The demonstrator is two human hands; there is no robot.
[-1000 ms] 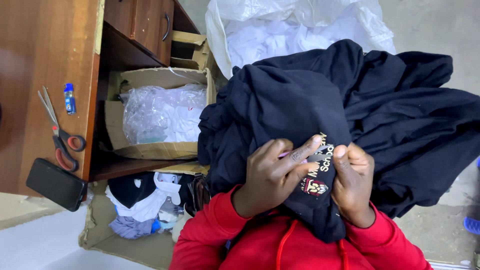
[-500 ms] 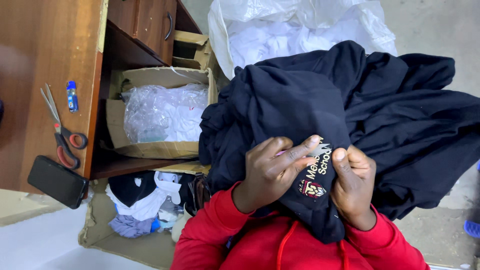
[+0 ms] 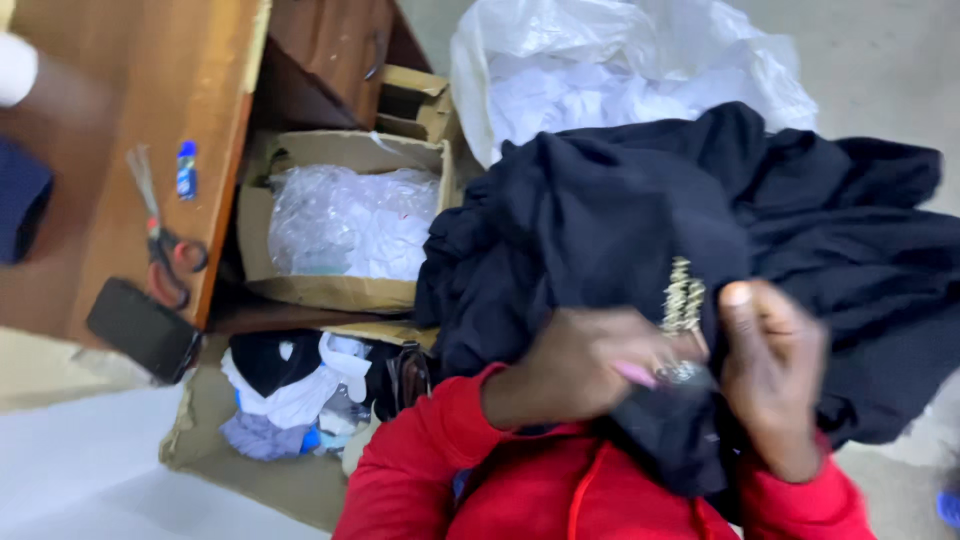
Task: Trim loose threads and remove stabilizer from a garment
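A dark navy garment (image 3: 620,220) lies piled over my lap, with a small embroidered badge (image 3: 683,300) showing near its lower edge. My left hand (image 3: 575,365) grips the cloth just left of the badge. My right hand (image 3: 770,370) pinches the cloth on the badge's right side, thumb up. Both hands are blurred by motion. My red sleeves (image 3: 450,470) show at the bottom.
A wooden desk (image 3: 90,150) at left carries red-handled scissors (image 3: 165,250), a small blue tube (image 3: 186,168) and a black phone (image 3: 143,328). A cardboard box (image 3: 330,290) with clear plastic stands beside it. Mixed clothes (image 3: 290,390) lie on the floor. A white plastic bag (image 3: 620,70) sits behind.
The camera has shifted, showing more of the desk. Both hands have turned the fabric, so the badge now shows edge-on and partly folded.
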